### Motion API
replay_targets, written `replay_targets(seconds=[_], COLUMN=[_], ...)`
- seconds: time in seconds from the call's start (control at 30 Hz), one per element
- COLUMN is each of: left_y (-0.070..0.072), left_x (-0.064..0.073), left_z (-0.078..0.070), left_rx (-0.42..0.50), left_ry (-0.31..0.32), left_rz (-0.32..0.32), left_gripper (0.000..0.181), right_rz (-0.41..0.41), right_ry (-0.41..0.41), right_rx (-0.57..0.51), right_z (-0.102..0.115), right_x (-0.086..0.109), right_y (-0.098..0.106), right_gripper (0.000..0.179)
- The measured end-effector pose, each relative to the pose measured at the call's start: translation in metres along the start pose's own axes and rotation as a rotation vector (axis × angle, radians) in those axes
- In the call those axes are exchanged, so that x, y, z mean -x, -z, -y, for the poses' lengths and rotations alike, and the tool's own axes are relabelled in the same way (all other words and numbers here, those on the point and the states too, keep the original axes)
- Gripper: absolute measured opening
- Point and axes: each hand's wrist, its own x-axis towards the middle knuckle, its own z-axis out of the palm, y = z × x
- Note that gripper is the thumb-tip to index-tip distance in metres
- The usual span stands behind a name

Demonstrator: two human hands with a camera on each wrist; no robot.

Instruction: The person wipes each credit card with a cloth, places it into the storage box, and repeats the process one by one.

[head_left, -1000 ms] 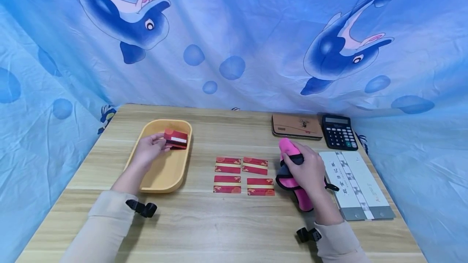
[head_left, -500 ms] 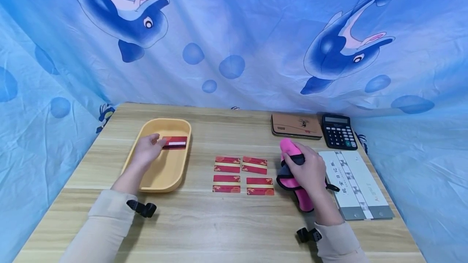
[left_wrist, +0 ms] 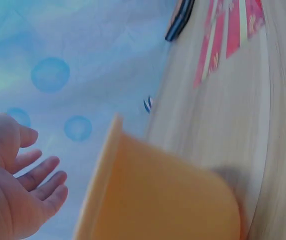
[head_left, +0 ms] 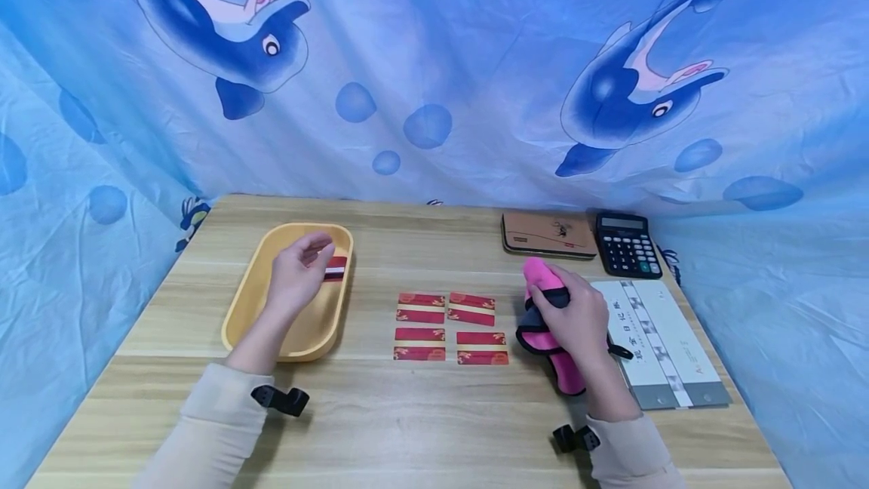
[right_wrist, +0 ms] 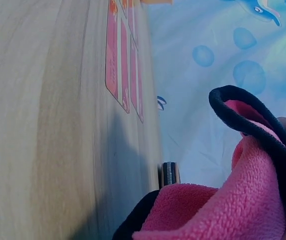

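Note:
Over the yellow tray (head_left: 234,315), my left hand (head_left: 297,270) hovers with its fingers loosely bent and nothing in them. A red card (head_left: 336,269) with a dark stripe and a white strip lies in the tray, partly hidden behind that hand. The left wrist view shows the hand (left_wrist: 20,180) relaxed beside the tray's wall (left_wrist: 168,195). My right hand (head_left: 577,315) grips a bunched pink cloth (head_left: 536,272) with black edging, its lower end hanging toward the table. Fuzzy pink fabric (right_wrist: 243,200) fills the lower part of the right wrist view.
Several red and gold cards (head_left: 419,344) lie in two rows mid-table. Behind the right hand are a brown zip wallet (head_left: 548,234) and a black calculator (head_left: 627,247). A white-and-grey notebook (head_left: 668,345) lies to its right. A blue dolphin-print curtain (head_left: 434,59) closes off the back.
My left hand has let go of the red card, which now lies in the tray, and has lifted up and to the right. The right hand keeps its grip on the cloth.

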Motion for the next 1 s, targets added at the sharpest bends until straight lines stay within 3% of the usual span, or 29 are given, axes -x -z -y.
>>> replay_targets(seconds=[0.17, 0.43, 0.7, 1.0], left_y=[-0.015, -0.034, -0.059, -0.086], left_x=[0.007, 0.023, 0.037, 0.053], left_z=[-0.011, -0.025, -0.024, -0.022], left_rx=[0.049, -0.010, 0.023, -0.011], left_ry=[-0.054, -0.141, -0.172, -0.191], left_rz=[0.030, 0.075, 0.179, 0.232], left_gripper=[0.031, 0.031, 0.031, 0.029], right_rz=[-0.009, -0.028, -0.033, -0.045], right_ry=[-0.019, -0.049, -0.074, -0.036], right_rx=[0.005, 0.033, 0.040, 0.067], right_z=[0.000, -0.001, -0.003, 0.001], right_x=[0.001, 0.003, 0.005, 0.011], right_y=[0.003, 0.009, 0.013, 0.011], right_gripper=[0.050, 0.052, 0.052, 0.052])
